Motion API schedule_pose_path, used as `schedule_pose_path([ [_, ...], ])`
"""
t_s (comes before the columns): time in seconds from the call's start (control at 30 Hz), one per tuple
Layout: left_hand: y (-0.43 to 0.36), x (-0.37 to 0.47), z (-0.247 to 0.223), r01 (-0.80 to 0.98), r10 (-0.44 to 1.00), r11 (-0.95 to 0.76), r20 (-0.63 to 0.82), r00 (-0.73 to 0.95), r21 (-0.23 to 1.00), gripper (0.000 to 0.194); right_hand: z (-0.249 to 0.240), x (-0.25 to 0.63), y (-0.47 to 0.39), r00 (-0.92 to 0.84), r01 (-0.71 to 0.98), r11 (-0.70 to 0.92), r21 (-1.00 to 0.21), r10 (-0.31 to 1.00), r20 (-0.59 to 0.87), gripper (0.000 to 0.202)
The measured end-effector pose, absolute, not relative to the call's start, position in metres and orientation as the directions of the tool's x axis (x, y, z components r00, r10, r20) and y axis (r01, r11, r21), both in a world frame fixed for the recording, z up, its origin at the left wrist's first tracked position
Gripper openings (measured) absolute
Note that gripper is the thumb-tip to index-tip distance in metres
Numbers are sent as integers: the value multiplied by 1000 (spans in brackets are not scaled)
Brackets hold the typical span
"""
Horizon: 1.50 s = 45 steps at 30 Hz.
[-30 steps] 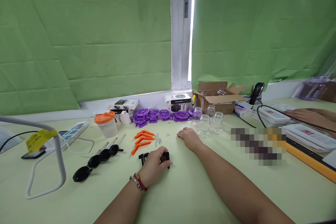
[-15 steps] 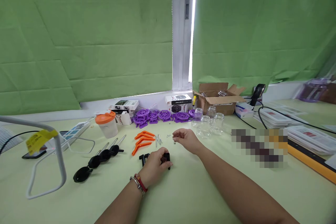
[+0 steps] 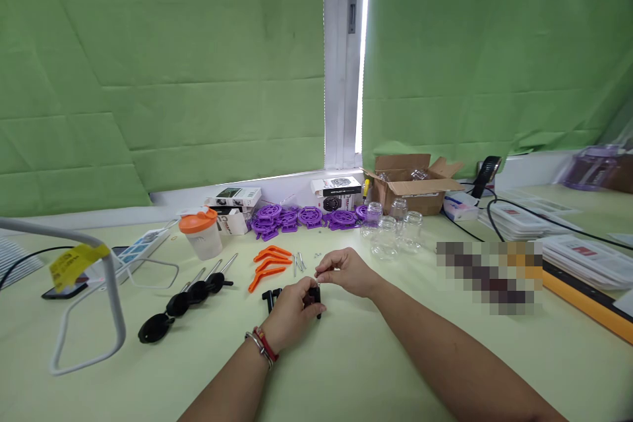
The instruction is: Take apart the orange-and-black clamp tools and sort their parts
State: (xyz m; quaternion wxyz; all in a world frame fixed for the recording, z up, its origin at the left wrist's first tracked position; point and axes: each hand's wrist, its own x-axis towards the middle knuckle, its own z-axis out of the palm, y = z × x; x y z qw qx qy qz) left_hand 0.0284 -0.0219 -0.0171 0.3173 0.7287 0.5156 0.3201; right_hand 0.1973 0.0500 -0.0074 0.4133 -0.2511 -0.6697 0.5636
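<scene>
My left hand (image 3: 294, 310) is closed around a black plastic part (image 3: 312, 302) just above the table, its fingers hiding much of it. My right hand (image 3: 346, 271) pinches a tiny metal piece at the top of that part; its exact kind is too small to make out. Another black part (image 3: 270, 300) lies beside my left hand, partly covered by it. Beyond the hands are several orange brackets (image 3: 271, 269), some metal pins (image 3: 298, 264) and a few tiny metal bits (image 3: 317, 256).
Purple plastic wheels (image 3: 310, 217) line the back, with clear jars (image 3: 384, 237) and a cardboard box (image 3: 415, 201) to their right. Black round-headed pieces with metal rods (image 3: 178, 304) lie left, near an orange-lidded cup (image 3: 205, 241) and a grey metal frame (image 3: 116, 316).
My right hand has moved left and slightly down from the table beyond, bringing its fingertips to the black part. My left hand has stayed in place with that part.
</scene>
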Motion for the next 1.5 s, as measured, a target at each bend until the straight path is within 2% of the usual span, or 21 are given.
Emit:
schedule_pose_path([
  [0.37, -20, 27, -21, 543, 947, -284, 144, 285, 791, 17, -5, 198, 47, -576, -37, 251, -967, 786, 226, 17],
  [0.57, -20, 27, -20, 536, 948, -277, 135, 289, 798, 19, -6, 201, 51, -687, -2, 394, -919, 667, 288, 9],
  [0.73, -19, 26, -22, 549, 954, -262, 127, 272, 793, 18, -7, 206, 54, -769, 8, 370, -929, 596, 231, 10],
  [1.1, -19, 26, -22, 568, 959, -247, 116, 257, 785, 21, -9, 206, 56, -773, 16, 380, -925, 591, 230, 10],
  [1.23, -20, 26, -22, 582, 959, -252, 116, 260, 773, 20, -12, 205, 55, -771, -9, 332, -943, 599, 218, 13],
  [1.5, -18, 24, -22, 682, 971, -234, 134, 197, 693, 20, -19, 196, 51, -713, 18, 128, -992, 697, 77, 21],
])
